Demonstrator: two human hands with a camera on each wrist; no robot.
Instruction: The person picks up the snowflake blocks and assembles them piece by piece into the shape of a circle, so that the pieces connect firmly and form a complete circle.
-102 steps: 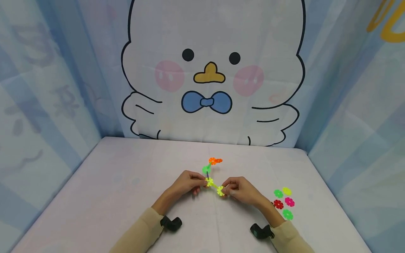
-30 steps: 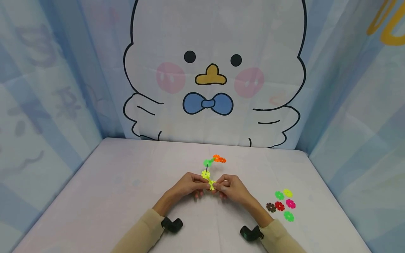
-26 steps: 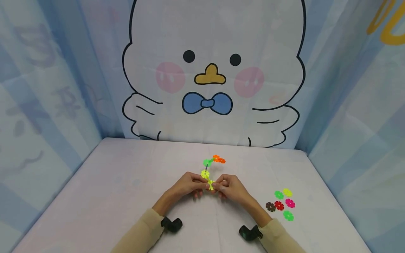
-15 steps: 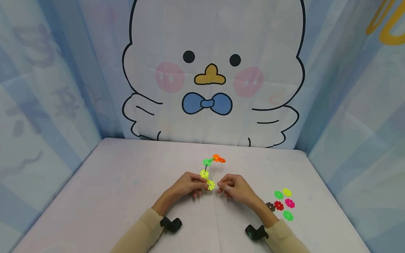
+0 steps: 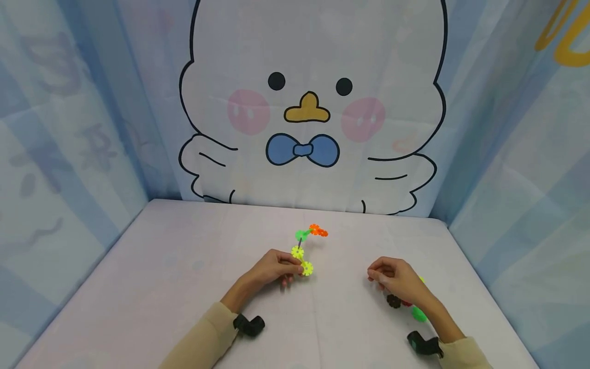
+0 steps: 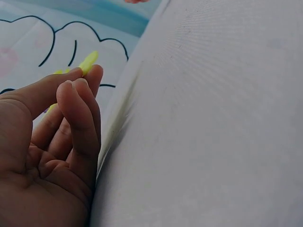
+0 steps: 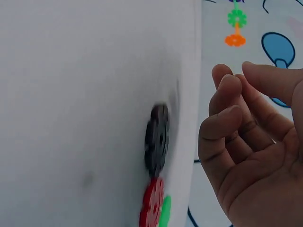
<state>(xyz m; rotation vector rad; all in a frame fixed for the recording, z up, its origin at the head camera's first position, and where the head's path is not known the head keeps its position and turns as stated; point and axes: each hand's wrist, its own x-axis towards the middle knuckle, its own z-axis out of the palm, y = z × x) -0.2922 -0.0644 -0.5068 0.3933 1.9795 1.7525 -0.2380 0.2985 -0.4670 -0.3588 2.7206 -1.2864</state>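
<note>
My left hand pinches the near yellow disc of a chain of interlocking plastic snowflake discs between thumb and index finger. From there the chain runs away from me through another yellow disc, a dark piece seen edge-on, a green disc and orange discs. Off to the right, my right hand is over the loose discs, its fingers loosely bent and nothing between them. In the right wrist view its thumb and index finger are apart, with a dark disc and red disc nearby.
Loose discs lie on the white tabletop at right: a dark brown one, a green one, and others partly covered by the right hand and forearm. A cartoon-printed curtain stands behind the table, with blue-and-white curtains at both sides.
Both hands were at the near yellow disc; my right hand has let go and moved right to above the loose discs. My left hand stays nearly in place, holding the chain.
</note>
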